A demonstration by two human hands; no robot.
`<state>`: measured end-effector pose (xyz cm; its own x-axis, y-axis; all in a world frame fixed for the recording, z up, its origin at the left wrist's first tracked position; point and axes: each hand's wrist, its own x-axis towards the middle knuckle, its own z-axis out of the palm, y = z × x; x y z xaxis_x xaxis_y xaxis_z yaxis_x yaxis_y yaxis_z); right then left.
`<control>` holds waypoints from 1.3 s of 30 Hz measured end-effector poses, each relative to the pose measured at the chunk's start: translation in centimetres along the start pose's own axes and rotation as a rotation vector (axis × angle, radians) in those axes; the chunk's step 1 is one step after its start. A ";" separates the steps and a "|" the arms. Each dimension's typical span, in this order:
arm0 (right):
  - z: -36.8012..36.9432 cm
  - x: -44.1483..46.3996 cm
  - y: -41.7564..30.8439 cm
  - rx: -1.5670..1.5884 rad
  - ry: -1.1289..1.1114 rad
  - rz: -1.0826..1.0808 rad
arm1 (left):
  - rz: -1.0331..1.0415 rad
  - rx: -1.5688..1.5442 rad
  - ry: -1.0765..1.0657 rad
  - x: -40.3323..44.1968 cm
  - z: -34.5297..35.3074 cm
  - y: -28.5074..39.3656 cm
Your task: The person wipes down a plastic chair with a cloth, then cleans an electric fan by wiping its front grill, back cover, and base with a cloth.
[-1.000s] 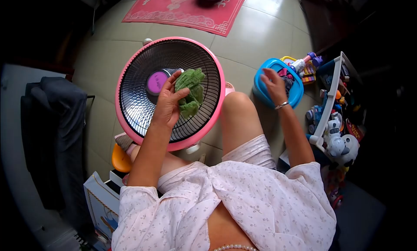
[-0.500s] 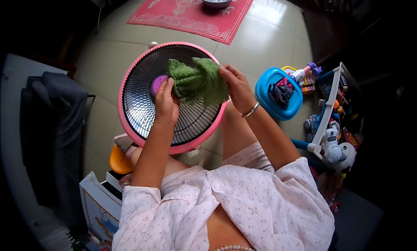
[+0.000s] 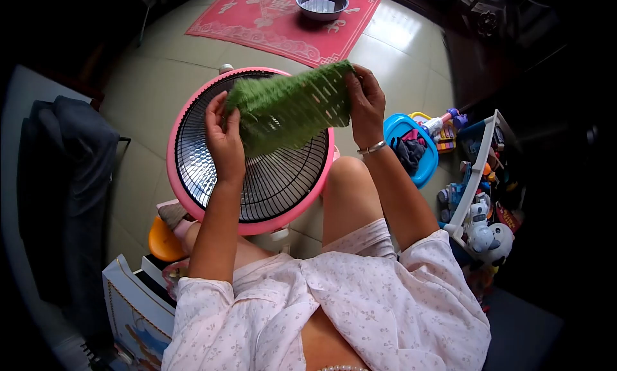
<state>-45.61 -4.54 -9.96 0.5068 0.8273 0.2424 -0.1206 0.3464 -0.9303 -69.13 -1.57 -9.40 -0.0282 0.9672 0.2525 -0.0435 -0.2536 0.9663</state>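
A green cloth [image 3: 289, 111] with rows of slits is stretched between both hands. My left hand [image 3: 225, 136] pinches its left end, and my right hand [image 3: 367, 107], with a bracelet at the wrist, grips its upper right corner. Beneath the cloth is a round heater [image 3: 283, 191] with a pink rim and a black wire grille, its face turned up. The cloth hides the upper part of the grille and its centre. It hangs above the grille; whether its lower edge touches is unclear.
A blue basin [image 3: 426, 168] with dark and pink cloths stands at the right, beside toys and a toy-filled bin [image 3: 472, 175]. A metal bowl [image 3: 321, 3] sits on a red mat [image 3: 276, 34]. Dark clothing [image 3: 87, 152] hangs at the left; an orange object [image 3: 165, 241] lies below the heater.
My right hand has moved from near the blue basin to the cloth and taken hold of it. The bunched cloth has been spread out and raised, and my left hand has moved left with its end.
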 end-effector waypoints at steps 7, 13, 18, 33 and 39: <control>-2.4 0.7 9.2 -0.812 -0.064 -0.038 | 0.151 0.715 -0.021 1.9 -2.4 -5.6; 2.3 -1.8 7.6 -0.903 -0.445 -0.305 | 0.555 1.141 -0.371 -0.1 -1.8 -5.1; 4.8 -0.2 11.2 -1.215 -0.598 -0.116 | 0.371 1.361 -0.560 -0.1 -0.2 -7.0; 3.9 -6.8 10.0 -1.267 -0.514 -0.174 | 0.433 1.254 -0.642 -6.0 -1.1 -4.8; 2.7 -10.0 8.0 -1.141 -0.484 -0.291 | 0.544 1.086 -0.608 -7.2 -2.0 -4.7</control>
<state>-53.94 -8.88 -19.06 0.0004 0.9448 0.3278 0.8641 0.1647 -0.4756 -70.72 -7.41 -15.91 0.6643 0.6756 0.3198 0.6423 -0.7348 0.2182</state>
